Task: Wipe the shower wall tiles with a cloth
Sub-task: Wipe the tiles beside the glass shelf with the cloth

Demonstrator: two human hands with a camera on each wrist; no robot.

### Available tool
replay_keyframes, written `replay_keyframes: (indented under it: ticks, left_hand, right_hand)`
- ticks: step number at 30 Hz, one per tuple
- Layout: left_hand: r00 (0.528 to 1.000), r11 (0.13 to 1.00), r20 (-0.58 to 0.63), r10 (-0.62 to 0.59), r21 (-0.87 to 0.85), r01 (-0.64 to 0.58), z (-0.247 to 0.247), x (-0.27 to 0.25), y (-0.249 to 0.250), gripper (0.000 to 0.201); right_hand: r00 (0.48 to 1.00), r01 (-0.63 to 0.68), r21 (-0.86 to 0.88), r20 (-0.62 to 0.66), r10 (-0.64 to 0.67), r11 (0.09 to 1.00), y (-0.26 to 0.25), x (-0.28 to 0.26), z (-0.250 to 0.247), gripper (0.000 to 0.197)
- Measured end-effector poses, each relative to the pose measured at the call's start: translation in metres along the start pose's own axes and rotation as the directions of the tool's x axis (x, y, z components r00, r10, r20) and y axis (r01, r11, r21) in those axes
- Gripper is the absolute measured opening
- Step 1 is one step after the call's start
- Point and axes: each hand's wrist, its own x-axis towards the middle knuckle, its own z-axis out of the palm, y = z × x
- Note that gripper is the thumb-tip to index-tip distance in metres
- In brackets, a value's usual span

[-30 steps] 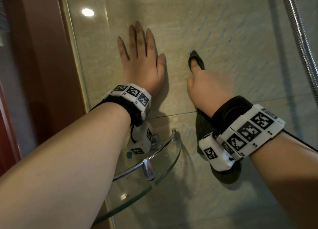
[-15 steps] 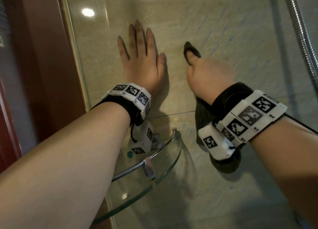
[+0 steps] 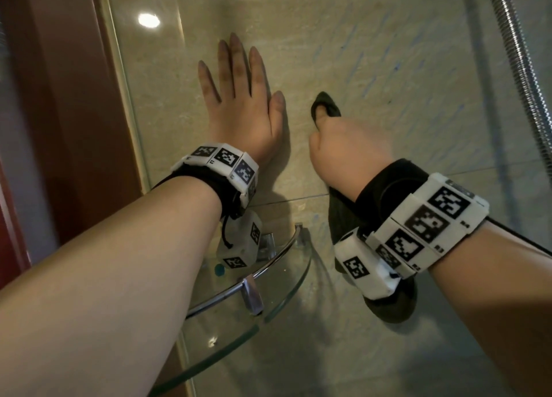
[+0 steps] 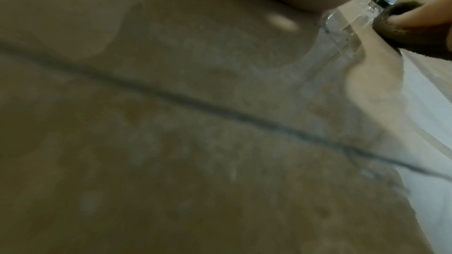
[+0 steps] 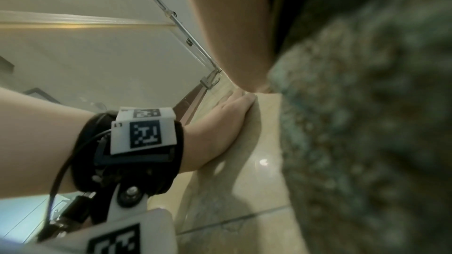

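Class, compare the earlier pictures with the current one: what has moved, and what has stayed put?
The right hand, gripping the dark cloth, slid up the wall tiles, then back down slightly. The left hand stayed pressed flat on the wall; the glass corner shelf is unchanged.

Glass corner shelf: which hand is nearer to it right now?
Left. The left hand lies flat on the tile above the glass corner shelf; the right hand, holding the cloth, is farther right.

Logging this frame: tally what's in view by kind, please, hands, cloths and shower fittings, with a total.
Hands: 2, left hand flat on the wall tiles, right hand gripping the cloth.
Cloths: 1, dark cloth.
Glass corner shelves: 1, glass shelf.
Metal shower hoses: 1, shower hose.
Total: 5
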Motion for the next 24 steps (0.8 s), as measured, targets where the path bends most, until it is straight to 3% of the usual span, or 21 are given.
replay_keyframes:
  ticks: [6,17,24]
  left_hand:
    - [1.000,1.000,-0.006,0.007,-0.010,-0.007,0.000,-0.001,-0.002,0.067]
    - [1.000,1.000,-0.008,-0.006,-0.011,0.005,0.000,-0.001,0.001,0.067]
    - [1.000,1.000,-0.011,-0.004,0.005,0.004,0.001,0.000,0.001,0.068]
  right_hand:
    - [0.999,0.018,0.059,-0.050,-0.015,0.998,0.006,0.014,-0.011,0.050]
    - [0.987,-0.151,0.178,-0.026,0.158,0.972,0.025,0.014,-0.011,0.055]
    - [0.997,-0.072,0.114,0.007,0.072,0.991,0.003,0.000,0.002,0.051]
